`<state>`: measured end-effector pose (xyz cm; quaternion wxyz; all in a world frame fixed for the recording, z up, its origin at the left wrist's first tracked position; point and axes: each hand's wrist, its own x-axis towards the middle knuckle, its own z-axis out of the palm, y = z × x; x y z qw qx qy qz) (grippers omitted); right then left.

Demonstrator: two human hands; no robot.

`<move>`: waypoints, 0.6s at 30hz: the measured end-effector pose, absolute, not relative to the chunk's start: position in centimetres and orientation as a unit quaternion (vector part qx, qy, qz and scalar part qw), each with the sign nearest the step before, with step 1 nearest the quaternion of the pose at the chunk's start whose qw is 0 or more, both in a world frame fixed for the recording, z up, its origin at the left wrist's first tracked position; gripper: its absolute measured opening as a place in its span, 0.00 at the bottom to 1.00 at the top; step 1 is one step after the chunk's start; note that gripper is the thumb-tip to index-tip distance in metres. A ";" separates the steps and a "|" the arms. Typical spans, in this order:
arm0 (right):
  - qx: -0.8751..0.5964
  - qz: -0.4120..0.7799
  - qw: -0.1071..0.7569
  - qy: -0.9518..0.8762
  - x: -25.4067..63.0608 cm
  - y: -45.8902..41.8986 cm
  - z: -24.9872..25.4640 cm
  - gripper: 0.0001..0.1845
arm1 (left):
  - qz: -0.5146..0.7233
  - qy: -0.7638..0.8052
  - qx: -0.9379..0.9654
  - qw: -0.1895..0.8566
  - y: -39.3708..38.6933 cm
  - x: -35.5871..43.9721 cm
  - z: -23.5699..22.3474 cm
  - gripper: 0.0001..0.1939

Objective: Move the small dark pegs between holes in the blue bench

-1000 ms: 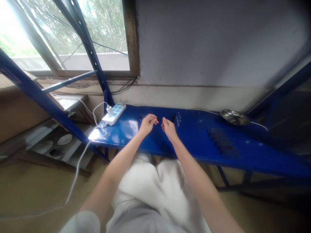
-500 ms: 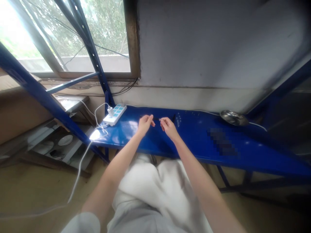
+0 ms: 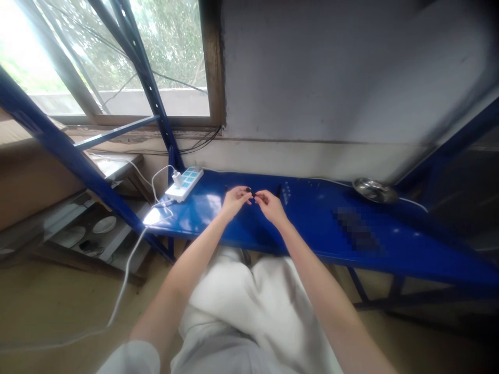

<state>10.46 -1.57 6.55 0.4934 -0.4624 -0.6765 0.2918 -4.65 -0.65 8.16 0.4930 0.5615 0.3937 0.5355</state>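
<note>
Head: two hands [image 3: 234,200], seemingly one piece [image 3: 249,190]

I'm in what looks like a small, bare-bones workshop. A blue desk [image 3: 312,223] stretches before me, with a perforated blue upright [image 3: 151,96] at my eleven o'clock, like industrial racking. Beyond it is a worn-framed window [image 3: 177,52]; at one o'clock, a plain grey wall [image 3: 296,78]. A white power strip [image 3: 186,183] lies on the desk at eleven, and a rough shelf unit [image 3: 127,255] stands at ten.
</note>
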 end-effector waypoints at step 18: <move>-0.584 0.164 0.458 -0.650 13.6 -1.4 5.7 0.10 | 0.546 0.477 0.546 0.419 0.1 -4.0 6.9 0.14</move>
